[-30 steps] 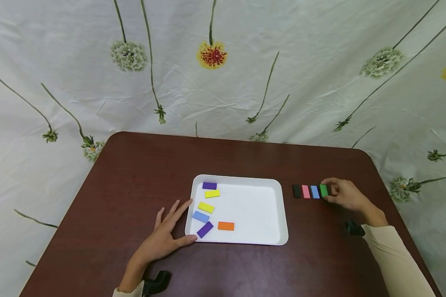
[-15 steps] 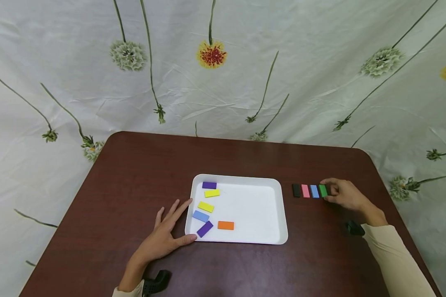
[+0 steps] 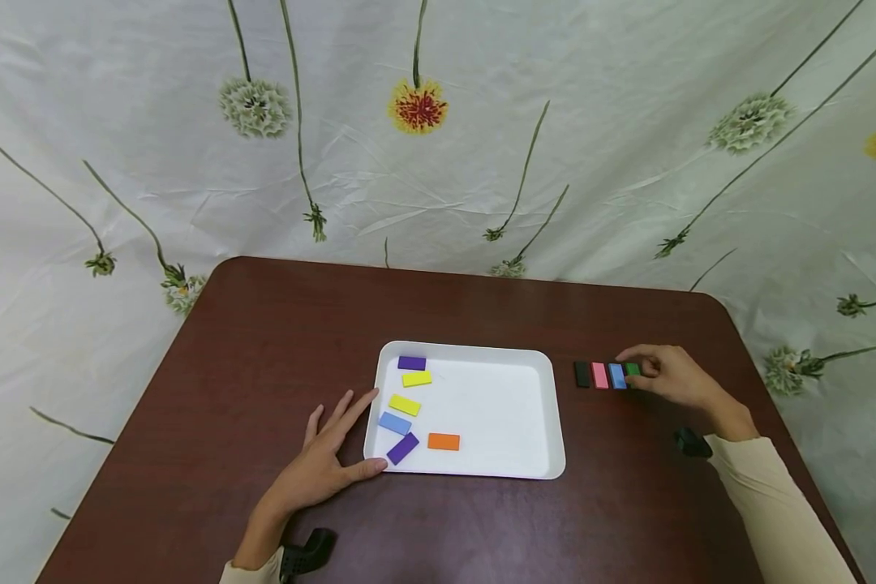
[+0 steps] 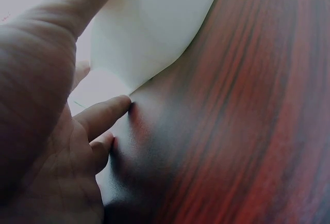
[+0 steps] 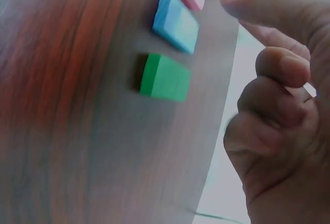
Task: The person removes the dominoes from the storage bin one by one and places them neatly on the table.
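Leftward of its place half a second ago, the right hand now spreads thumb and forefinger over the green block, a crisp-edged, matte rectangular slab lying clear of the fingers on the table, its other three fingers curled. Just beside it, the similarly flat, oblong blue block, pink block and black block continue the row toward a smooth white tray with rounded corners, holding an orange block and scattered purple, yellow and blue slabs. Fingers splayed, the left hand touches the tray's left rim, above streaky, glossy reddish-brown wood grain, with creased flower-printed cloth beyond.
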`<control>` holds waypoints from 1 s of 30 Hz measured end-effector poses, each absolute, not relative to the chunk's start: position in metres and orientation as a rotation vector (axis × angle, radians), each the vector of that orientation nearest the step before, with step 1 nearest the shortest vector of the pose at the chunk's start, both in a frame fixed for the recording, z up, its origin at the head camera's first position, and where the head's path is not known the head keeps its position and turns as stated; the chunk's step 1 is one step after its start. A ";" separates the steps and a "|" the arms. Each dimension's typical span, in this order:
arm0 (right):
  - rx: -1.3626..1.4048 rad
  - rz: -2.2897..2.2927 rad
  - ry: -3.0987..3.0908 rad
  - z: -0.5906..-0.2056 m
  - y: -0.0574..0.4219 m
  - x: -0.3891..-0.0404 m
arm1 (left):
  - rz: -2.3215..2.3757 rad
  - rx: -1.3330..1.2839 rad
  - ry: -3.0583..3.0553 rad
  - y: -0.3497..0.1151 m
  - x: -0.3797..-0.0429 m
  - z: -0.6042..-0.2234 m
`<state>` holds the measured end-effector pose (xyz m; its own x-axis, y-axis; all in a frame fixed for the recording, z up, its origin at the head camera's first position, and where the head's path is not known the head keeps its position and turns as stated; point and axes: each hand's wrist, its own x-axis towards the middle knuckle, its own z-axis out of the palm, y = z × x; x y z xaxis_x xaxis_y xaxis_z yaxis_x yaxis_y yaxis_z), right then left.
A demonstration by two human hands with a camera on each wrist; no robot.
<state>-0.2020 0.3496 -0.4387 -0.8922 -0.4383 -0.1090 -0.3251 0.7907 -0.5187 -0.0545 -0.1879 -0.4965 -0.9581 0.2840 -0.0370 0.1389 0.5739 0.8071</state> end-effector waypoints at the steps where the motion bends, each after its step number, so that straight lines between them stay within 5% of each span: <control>1: -0.617 -0.750 2.756 -0.439 0.347 -0.203 | 1.332 0.359 2.641 -0.188 -0.055 -0.497; 30: -1.021 -0.967 2.228 -0.415 0.195 -0.207 | 1.322 0.369 2.666 -0.189 -0.055 -0.499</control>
<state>-0.2068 0.1947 -0.4152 -0.5926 -0.7925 -0.1440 -0.4361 0.4660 -0.7698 -0.0554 -0.1888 -0.4993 -0.9597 0.2805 -0.0187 0.1550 0.5833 0.7973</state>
